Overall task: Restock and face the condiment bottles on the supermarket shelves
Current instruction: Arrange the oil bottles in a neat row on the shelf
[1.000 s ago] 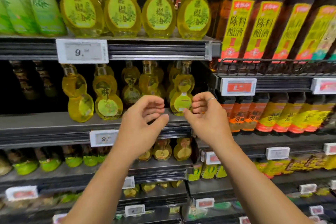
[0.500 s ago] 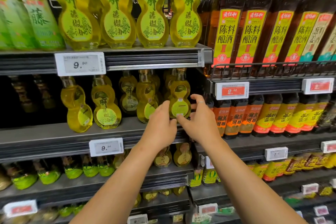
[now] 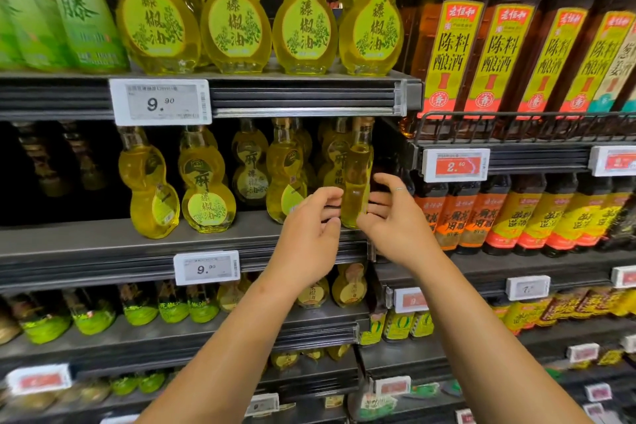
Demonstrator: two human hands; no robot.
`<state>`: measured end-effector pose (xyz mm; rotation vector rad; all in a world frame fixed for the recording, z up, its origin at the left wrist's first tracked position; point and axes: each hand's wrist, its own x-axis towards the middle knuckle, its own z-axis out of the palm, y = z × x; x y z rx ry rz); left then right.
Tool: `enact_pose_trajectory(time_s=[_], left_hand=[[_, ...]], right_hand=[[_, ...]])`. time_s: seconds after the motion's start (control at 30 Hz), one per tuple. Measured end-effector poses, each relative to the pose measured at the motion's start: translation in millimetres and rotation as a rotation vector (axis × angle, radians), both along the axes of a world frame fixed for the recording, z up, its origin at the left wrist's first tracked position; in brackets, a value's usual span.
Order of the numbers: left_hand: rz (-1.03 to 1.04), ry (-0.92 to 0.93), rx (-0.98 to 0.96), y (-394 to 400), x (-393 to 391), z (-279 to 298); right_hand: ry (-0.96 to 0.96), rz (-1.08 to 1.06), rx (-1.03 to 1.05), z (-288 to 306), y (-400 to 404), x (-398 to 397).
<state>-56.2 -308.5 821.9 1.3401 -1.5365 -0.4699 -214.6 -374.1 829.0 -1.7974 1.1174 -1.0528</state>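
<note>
A gourd-shaped bottle of yellow oil (image 3: 358, 165) stands at the right end of the middle shelf (image 3: 103, 248), turned edge-on so its label faces sideways. My left hand (image 3: 306, 241) holds its lower bulb from the left with curled fingers. My right hand (image 3: 399, 220) pinches the same bulb from the right, thumb in front and fingers behind. More of these bottles (image 3: 206, 189) stand to the left on that shelf, some facing front, one (image 3: 151, 189) turned aside.
Larger yellow oil bottles (image 3: 303, 10) line the shelf above, over a 9.90 price tag (image 3: 160, 101). Dark sauce bottles (image 3: 499, 217) fill the bay to the right, behind a wire rail (image 3: 516, 117). The middle shelf's far left looks dark. Lower shelves hold small green-labelled bottles (image 3: 137, 310).
Both hands closed in on the rightmost bottle and took hold of it. Its label, which faced front, now points sideways. The camera has moved closer to the shelf.
</note>
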Motion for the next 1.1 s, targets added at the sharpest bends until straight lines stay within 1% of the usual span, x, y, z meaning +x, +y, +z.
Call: enact_pose_trajectory(time_s=[0.03,0.1,0.13,0.2,0.27,0.37,0.47,0.57,0.7,0.8,0.93,1.0,1.1], left_hand=[[0.001,0.010,0.000,-2.1,1.7,2.0],[0.004,0.045,0.014,-8.5,4.0,7.6],[0.006,0.052,0.020,-12.4,4.3,10.5],[0.033,0.008,0.034,-20.4,4.5,14.8],[0.053,-0.025,0.062,-25.8,6.2,15.2],[0.011,0.025,0.105,-27.2,8.5,12.4],[0.063,-0.026,0.040,-28.0,7.0,8.2],[0.203,-0.040,-0.026,-30.0,7.5,4.7],[0.251,-0.082,-0.071,-29.4,3.1,1.7],[0.306,-0.047,-0.056,-32.1,-1.3,4.5],[0.379,-0.128,-0.006,-39.3,-5.2,12.2],[0.417,-0.129,-0.004,-41.1,-7.7,13.7],[0.447,-0.119,0.003,-42.0,-11.3,11.2]], right_hand=[[0.010,0.051,0.004,-1.7,1.5,-0.1],[0.130,0.077,-0.084,-2.8,5.8,2.5],[0.170,0.053,-0.146,-2.7,7.3,5.4],[0.200,-0.022,-0.234,-1.8,6.6,10.4],[0.231,-0.049,-0.263,-1.5,4.0,10.9],[0.165,0.022,-0.194,-1.2,-1.8,2.9],[0.136,0.080,-0.092,0.2,-12.3,-6.0],[0.198,0.107,-0.058,2.4,-16.8,-7.9],[0.249,0.102,-0.085,4.7,-18.6,-8.2],[0.318,0.069,-0.100,6.3,-21.3,-4.6],[0.444,-0.005,-0.154,6.9,-23.1,2.9],[0.510,-0.040,-0.171,8.3,-24.1,5.4],[0.559,-0.062,-0.181,9.7,-24.8,8.4]])
